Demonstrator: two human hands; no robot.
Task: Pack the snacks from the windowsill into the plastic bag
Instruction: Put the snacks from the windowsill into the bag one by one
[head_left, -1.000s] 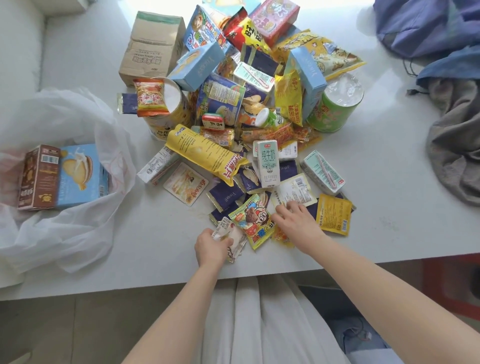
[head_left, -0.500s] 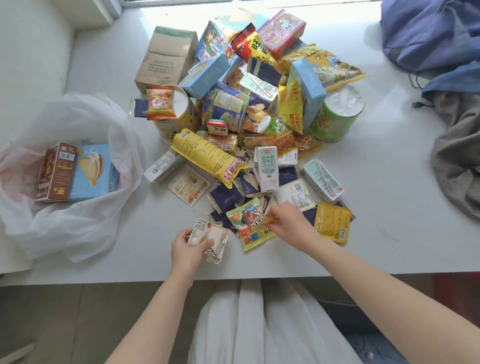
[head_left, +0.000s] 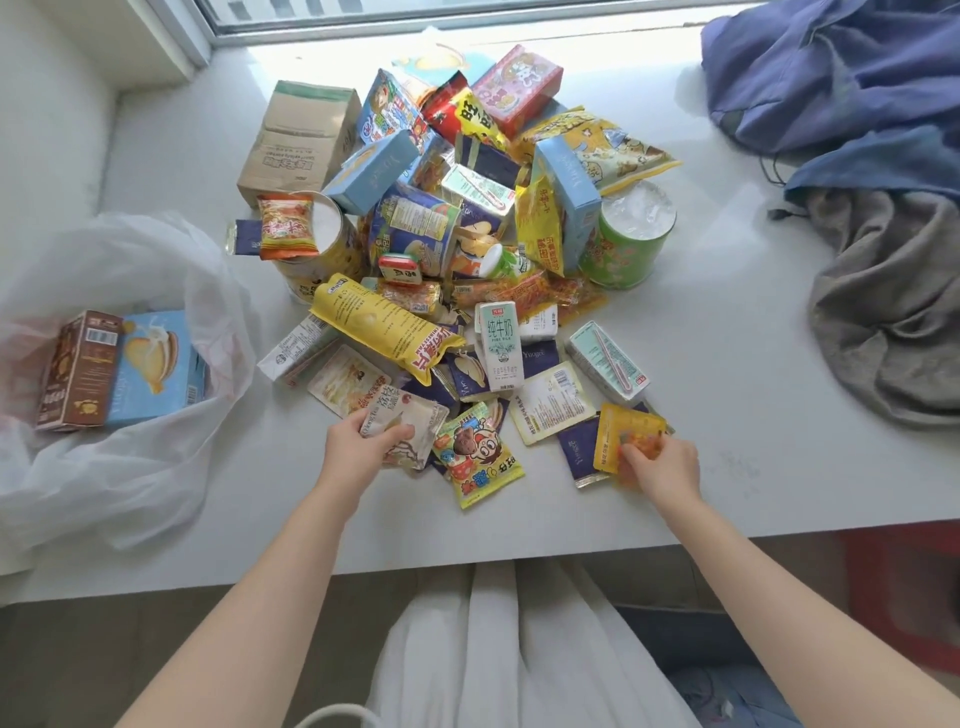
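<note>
Gathering step, w/ the milk carton as my landmark. My left hand is just below-left of it, fingers curled shut around a couple of pale sachets, thumb on top. My right hand is below-right of the carton, fingertips pinched on the lower edge of an orange packet that's partly lifted off the sill. The cartoon pouch lies between both hands, untouched.

The bag sits well left of the carton, mouth open, w/ only a brown box and a blue box inside. Most snacks are still piled above the carton, so I'd say it's early going.

Next, prob. swing both handfuls left and drop them into the bag's mouth. Thin packets slip easily, so I should keep the pinch firm and clear the bag's floppy rim.
</note>
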